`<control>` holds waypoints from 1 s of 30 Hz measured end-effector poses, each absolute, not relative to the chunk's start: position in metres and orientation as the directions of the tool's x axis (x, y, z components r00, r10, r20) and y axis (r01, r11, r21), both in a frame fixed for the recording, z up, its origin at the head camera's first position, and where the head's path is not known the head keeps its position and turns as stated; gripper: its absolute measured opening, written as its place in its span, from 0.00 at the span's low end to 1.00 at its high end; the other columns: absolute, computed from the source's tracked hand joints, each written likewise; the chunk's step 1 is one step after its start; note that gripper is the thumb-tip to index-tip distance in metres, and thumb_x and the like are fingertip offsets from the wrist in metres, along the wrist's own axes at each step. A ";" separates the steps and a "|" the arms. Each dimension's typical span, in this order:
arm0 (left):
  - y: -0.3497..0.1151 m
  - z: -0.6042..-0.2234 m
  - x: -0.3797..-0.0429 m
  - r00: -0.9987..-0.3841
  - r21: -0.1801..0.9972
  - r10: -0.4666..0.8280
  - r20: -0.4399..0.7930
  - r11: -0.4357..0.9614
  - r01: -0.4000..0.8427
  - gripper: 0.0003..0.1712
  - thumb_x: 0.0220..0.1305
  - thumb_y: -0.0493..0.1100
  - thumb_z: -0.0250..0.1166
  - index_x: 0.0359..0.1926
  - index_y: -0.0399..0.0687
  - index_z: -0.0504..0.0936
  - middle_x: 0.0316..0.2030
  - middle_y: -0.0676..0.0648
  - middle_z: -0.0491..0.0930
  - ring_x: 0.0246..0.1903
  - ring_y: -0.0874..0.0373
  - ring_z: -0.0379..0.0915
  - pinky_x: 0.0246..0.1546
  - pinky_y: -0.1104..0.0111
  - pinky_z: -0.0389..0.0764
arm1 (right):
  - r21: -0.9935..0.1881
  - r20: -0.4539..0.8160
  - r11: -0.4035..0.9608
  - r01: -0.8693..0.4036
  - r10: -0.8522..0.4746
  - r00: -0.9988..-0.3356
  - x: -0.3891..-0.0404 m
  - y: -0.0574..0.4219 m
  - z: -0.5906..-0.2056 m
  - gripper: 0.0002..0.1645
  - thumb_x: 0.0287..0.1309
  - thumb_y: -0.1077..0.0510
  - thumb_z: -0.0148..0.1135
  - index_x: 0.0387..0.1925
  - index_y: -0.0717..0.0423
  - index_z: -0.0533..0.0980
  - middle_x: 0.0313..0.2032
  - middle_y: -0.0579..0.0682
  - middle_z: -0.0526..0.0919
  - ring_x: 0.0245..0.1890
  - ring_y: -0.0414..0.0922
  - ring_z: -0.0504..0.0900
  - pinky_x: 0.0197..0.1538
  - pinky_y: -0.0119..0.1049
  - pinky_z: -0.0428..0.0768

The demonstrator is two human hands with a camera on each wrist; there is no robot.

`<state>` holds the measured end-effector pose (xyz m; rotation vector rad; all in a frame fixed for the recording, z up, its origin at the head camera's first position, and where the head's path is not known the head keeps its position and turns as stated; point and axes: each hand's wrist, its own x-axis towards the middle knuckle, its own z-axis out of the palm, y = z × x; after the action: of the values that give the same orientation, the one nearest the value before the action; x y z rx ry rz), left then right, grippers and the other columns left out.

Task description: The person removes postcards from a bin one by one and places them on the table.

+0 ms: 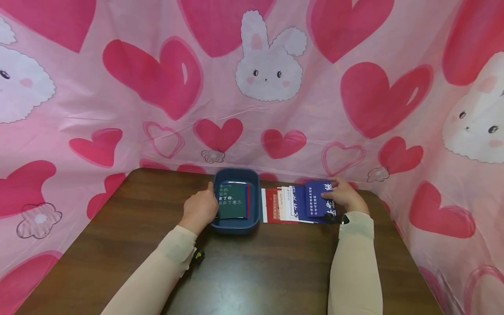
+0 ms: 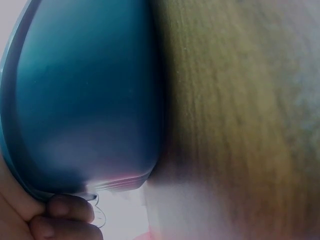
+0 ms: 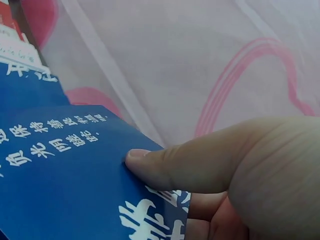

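Observation:
My right hand (image 1: pixel 346 197) pinches a blue card with white lettering (image 1: pixel 313 201) at its right edge. In the right wrist view, the thumb (image 3: pixel 150 167) lies on the printed face of that card, with fingers behind it. It lies over the right end of an overlapping row of cards (image 1: pixel 271 205), red, white and blue. My left hand (image 1: pixel 200 208) holds the left rim of a dark blue plastic basin (image 1: pixel 236 225); in the left wrist view, its curled fingers (image 2: pixel 65 220) show at the rim. Inside the basin lies a dark green card (image 1: pixel 233 210) with white lettering, red and blue edges showing beneath.
Basin and cards are near the far edge of a brown wooden table (image 1: pixel 252 271). Right behind it hangs a pink cloth (image 1: pixel 220 105) with hearts and rabbits, which also runs along both sides.

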<state>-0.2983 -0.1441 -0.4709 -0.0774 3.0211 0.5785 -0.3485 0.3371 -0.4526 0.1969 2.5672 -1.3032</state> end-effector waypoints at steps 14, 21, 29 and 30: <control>-0.142 -0.473 -0.297 -0.998 0.345 -0.044 -0.043 0.937 -0.056 0.38 0.87 0.49 0.54 0.89 0.39 0.62 0.24 0.43 0.81 0.24 0.46 0.78 0.24 0.56 0.86 | -0.735 -0.344 0.610 0.298 0.043 -0.938 -0.353 0.333 -0.473 0.52 0.71 0.58 0.77 0.86 0.64 0.59 0.72 0.75 0.75 0.58 0.66 0.89 0.58 0.59 0.94; -0.142 -0.471 -0.298 -0.998 0.355 -0.043 -0.056 0.933 -0.060 0.40 0.86 0.50 0.55 0.89 0.39 0.61 0.24 0.44 0.81 0.24 0.46 0.78 0.23 0.59 0.84 | -0.703 -0.327 0.648 0.294 0.074 -0.942 -0.355 0.324 -0.472 0.52 0.70 0.58 0.77 0.87 0.65 0.61 0.72 0.75 0.76 0.61 0.68 0.85 0.64 0.64 0.90; -0.142 -0.471 -0.298 -0.997 0.367 -0.041 -0.071 0.928 -0.064 0.40 0.86 0.50 0.55 0.90 0.39 0.60 0.27 0.43 0.83 0.26 0.46 0.79 0.24 0.59 0.84 | -0.612 -0.318 0.738 0.287 0.103 -0.943 -0.357 0.319 -0.471 0.54 0.69 0.56 0.78 0.86 0.67 0.61 0.76 0.77 0.73 0.68 0.74 0.80 0.74 0.74 0.79; -0.142 -0.471 -0.298 -0.997 0.366 -0.040 -0.070 0.929 -0.063 0.40 0.86 0.50 0.54 0.90 0.39 0.60 0.27 0.43 0.84 0.26 0.46 0.79 0.24 0.58 0.85 | -0.599 -0.315 0.749 0.283 0.105 -0.943 -0.357 0.319 -0.471 0.54 0.68 0.56 0.79 0.86 0.67 0.62 0.76 0.77 0.72 0.68 0.74 0.80 0.75 0.74 0.78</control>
<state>-0.2980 -0.1422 -0.4706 -0.0805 3.0249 0.5770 -0.3573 0.3190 -0.4707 0.3047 2.6876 -0.9830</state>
